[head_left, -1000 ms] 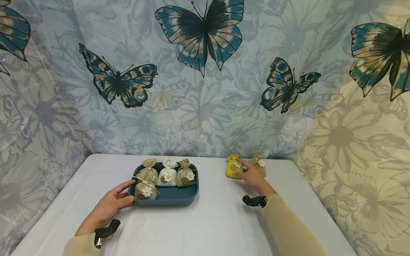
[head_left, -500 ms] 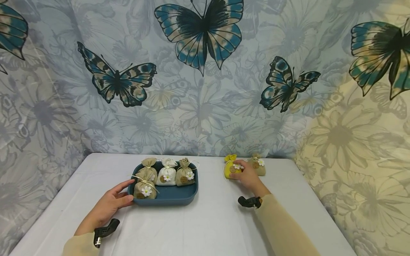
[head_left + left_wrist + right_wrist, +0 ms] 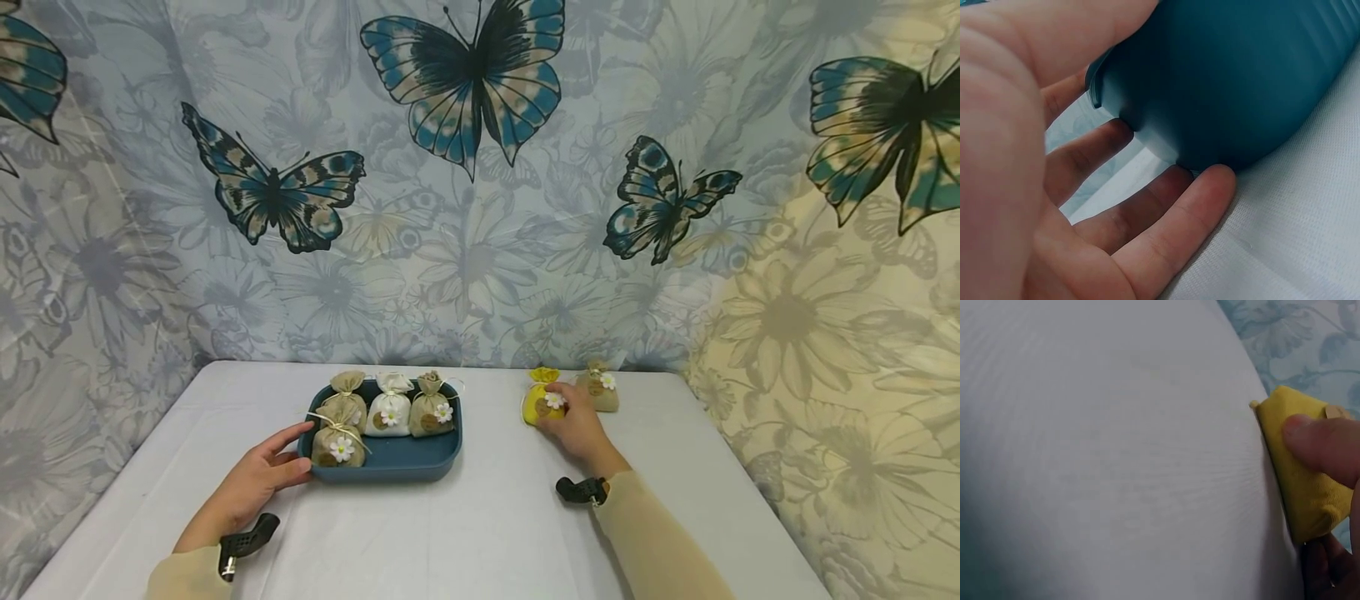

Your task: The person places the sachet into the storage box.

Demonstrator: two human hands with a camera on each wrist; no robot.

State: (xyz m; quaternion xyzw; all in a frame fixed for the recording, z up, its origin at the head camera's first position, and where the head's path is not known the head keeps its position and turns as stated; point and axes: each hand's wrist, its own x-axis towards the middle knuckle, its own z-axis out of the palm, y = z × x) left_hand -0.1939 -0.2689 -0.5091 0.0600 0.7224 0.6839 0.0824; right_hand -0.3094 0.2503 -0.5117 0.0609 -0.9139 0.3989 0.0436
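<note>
My left hand rests at the left end of a blue tray, its fingers nearly straight. In the left wrist view the fingertips touch the tray's outer wall. On the right, my right hand holds a small yellow drawstring sachet with a white flower on it. The right wrist view shows the thumb pressed on the yellow sachet and other fingers at its underside, partly hidden. Just right of that hand stands a tan sachet with a white flower.
Inside the tray, a white sachet and a tan sachet stand along the back. Two more tan ones, including a front sachet, fill its left side. White cloth covers the table; a butterfly-print backdrop hangs behind.
My right hand has shifted slightly left and nearer, its thumb coming round the near side of the yellow sachet. The left hand and tray stay in place.
</note>
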